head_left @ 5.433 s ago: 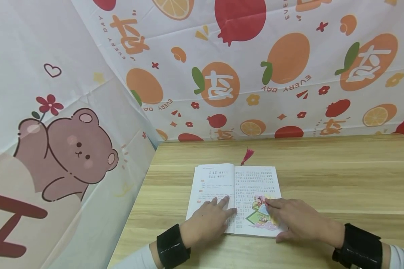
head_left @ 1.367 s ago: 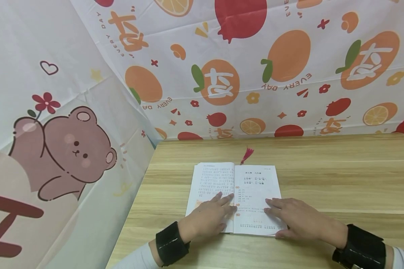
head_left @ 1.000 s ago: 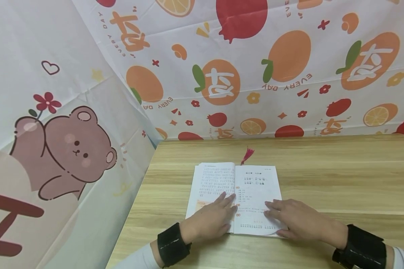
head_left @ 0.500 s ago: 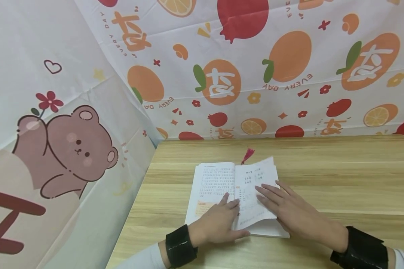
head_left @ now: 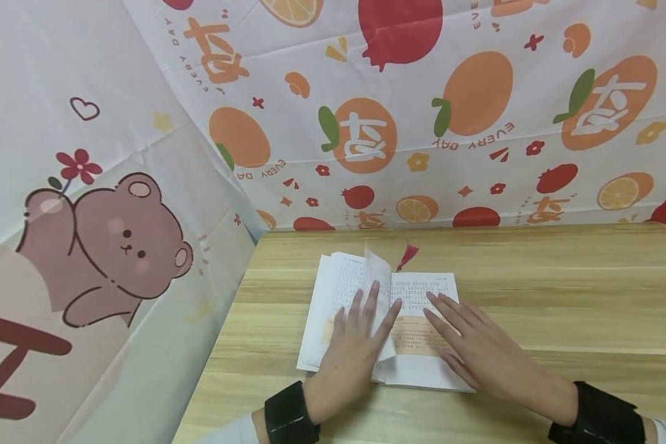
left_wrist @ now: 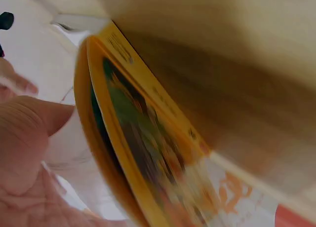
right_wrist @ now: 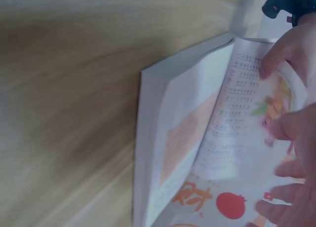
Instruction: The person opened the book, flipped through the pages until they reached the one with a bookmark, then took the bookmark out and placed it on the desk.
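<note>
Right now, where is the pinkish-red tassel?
In the head view, the tassel lies slightly right of centre, on the table just beyond the far edge of the open book, near its centre fold.

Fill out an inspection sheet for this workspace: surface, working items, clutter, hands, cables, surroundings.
Surface: wood-grain table, in view around the book.
Working items: book lying open, a leaf lifted near the spine; red tassel just beyond its far edge.
Clutter: nothing seen.
Hands: left hand has fingers spread over the left-hand pages; right hand has fingers extended over the right-hand page, contact unclear. Black bands on both wrists.
Cables: nothing seen.
Surroundings: fruit-print sheet behind the table, bear-print sheet at the left.
</note>
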### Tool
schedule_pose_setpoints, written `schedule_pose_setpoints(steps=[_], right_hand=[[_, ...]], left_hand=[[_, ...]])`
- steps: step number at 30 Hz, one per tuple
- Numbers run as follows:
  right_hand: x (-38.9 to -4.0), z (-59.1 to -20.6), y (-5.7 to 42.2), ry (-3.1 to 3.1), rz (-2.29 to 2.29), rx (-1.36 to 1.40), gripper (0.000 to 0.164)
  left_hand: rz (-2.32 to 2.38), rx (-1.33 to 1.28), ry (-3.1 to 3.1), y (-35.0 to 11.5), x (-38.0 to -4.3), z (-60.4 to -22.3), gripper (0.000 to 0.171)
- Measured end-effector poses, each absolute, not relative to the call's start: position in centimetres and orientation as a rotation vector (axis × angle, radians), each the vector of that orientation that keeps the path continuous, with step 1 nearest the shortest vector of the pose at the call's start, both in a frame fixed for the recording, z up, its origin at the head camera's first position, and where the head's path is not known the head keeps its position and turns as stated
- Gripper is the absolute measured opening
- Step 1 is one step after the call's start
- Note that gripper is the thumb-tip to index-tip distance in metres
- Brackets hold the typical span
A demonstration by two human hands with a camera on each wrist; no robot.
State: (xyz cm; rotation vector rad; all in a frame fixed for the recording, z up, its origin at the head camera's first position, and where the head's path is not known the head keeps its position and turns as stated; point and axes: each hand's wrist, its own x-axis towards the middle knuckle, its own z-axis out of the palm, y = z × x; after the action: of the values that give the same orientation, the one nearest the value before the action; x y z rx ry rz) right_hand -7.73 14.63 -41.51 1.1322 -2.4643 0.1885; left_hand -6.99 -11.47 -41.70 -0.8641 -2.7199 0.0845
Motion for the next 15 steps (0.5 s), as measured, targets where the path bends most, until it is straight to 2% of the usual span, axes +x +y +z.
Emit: schedule_pose_setpoints(steps=[4, 6, 10, 15], right_hand=[[-7.4, -42.0, 15.4, -2.652, 0.140, 1.200, 0.065], [-7.4, -42.3, 15.8, -2.743, 0.169, 1.242, 0.071], [-7.5, -42.9, 16.1, -2.848, 0.220, 1.290, 0.081], [-7.8, -43.2, 16.3, -2.862, 0.189, 1.321, 0.081]], left_hand=[[0.407, -0.919, -2.618, -12.7, -7.3, -41.9, 0.079], [0.437, -1.020, -2.685, -13.1, -7.3, -42.0, 0.067], [0.270, -1.154, -2.971, -13.5, -7.2, -42.0, 0.063], [0.161, -1.135, -3.092, -13.5, -7.6, -41.5, 0.051]])
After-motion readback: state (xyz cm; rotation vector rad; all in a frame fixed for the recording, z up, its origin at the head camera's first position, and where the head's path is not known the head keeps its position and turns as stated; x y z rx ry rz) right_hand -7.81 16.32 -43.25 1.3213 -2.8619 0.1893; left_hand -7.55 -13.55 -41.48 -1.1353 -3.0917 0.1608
